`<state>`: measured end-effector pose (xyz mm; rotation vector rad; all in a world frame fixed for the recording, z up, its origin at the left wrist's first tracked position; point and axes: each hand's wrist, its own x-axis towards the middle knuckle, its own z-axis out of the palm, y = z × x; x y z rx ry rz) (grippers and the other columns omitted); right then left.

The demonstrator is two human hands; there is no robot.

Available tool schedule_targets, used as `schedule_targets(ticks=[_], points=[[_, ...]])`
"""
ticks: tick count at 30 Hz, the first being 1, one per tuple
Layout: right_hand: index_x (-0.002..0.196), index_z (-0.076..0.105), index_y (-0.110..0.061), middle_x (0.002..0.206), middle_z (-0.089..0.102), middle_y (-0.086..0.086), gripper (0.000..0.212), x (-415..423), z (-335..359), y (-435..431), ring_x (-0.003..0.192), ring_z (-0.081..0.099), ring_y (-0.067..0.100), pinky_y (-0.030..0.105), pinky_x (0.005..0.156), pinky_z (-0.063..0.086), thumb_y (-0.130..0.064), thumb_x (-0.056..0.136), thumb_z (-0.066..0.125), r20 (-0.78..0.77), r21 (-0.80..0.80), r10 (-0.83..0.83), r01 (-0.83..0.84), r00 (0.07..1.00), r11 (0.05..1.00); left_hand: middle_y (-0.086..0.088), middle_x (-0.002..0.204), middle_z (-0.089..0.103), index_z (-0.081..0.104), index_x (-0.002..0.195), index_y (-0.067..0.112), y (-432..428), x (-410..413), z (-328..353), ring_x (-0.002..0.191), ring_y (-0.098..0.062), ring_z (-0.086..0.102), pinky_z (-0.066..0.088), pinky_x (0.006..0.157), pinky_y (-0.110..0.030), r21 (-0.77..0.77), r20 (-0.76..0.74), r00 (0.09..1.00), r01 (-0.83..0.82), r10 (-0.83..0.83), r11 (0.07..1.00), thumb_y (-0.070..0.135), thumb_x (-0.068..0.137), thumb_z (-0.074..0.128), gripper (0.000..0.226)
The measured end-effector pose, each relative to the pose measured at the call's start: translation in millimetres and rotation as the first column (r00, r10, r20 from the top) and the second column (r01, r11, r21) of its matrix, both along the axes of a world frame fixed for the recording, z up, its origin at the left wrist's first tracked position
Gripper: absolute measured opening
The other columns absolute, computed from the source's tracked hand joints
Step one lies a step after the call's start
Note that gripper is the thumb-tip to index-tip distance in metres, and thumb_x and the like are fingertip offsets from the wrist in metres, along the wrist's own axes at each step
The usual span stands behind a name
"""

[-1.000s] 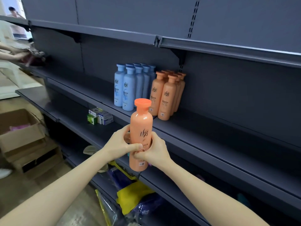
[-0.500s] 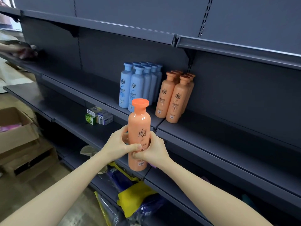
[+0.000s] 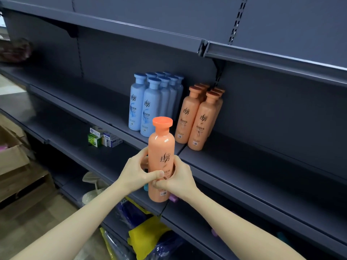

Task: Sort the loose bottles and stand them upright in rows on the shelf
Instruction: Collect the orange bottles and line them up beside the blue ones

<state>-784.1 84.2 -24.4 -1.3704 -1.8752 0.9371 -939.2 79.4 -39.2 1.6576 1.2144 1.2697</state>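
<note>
Upright orange bottle (image 3: 161, 147) between left hand (image 3: 134, 170) and right hand (image 3: 179, 180).

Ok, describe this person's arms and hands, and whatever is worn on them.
The left forearm and right forearm are bare up to the frame edge: no sleeves, watch or bracelet. The left grip and right grip are bare hands, ungloved, with no rings on the fingers that show.

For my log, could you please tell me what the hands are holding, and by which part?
The left hand and right hand grip the orange bottle around its middle.
</note>
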Motion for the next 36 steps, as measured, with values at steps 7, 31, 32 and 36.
schedule_targets(ticks=[7,31,32,36], points=[[0.105,0.054,-0.032,0.102,0.066,-0.013,0.056,15.2,18.6,30.5,0.094,0.063,0.004,0.036,0.083,0.056,-0.027,0.057,0.082,-0.091,0.053,-0.04,0.045,0.995,0.998,0.012,0.099,0.069,0.052,0.113,0.033,36.6,18.8,20.6,0.092,-0.007,0.068,0.054,0.073,-0.019,0.114,0.057,0.998,-0.009,0.003,0.993,0.049,0.051,0.074,0.068],[0.088,0.05,-0.041,0.098,0.067,-0.008,0.048,57.8,34.1,86.5,0.09,0.065,0.008,0.036,0.081,0.056,-0.022,0.057,0.082,-0.183,0.137,-0.159,0.186,0.97,0.973,0.008,0.102,0.067,0.051,0.118,0.026,112.6,74.7,37.9,0.092,-0.007,0.068,0.052,0.074,-0.018,0.255,0.102,0.992,0.051,-0.079,0.966,0.043,0.059,0.069,0.065],[0.089,0.051,-0.041,0.098,0.067,-0.008,0.048,56.1,34.0,88.3,0.09,0.065,0.008,0.036,0.082,0.056,-0.023,0.056,0.082,-0.186,0.129,-0.169,0.195,0.968,0.972,0.008,0.102,0.067,0.05,0.119,0.024,115.6,73.4,38.1,0.091,-0.006,0.067,0.052,0.074,-0.017,0.257,0.099,0.991,0.062,-0.09,0.965,0.043,0.059,0.069,0.066],[0.099,0.055,-0.033,0.099,0.067,-0.008,0.054,45.3,31.6,97.5,0.092,0.065,0.009,0.037,0.082,0.056,-0.033,0.05,0.079,-0.176,0.109,-0.211,0.232,0.961,0.967,0.009,0.104,0.066,0.051,0.125,0.008,129.1,63.8,37.5,0.092,-0.001,0.066,0.049,0.073,-0.012,0.274,0.066,0.99,0.105,-0.128,0.956,0.045,0.059,0.069,0.077]])
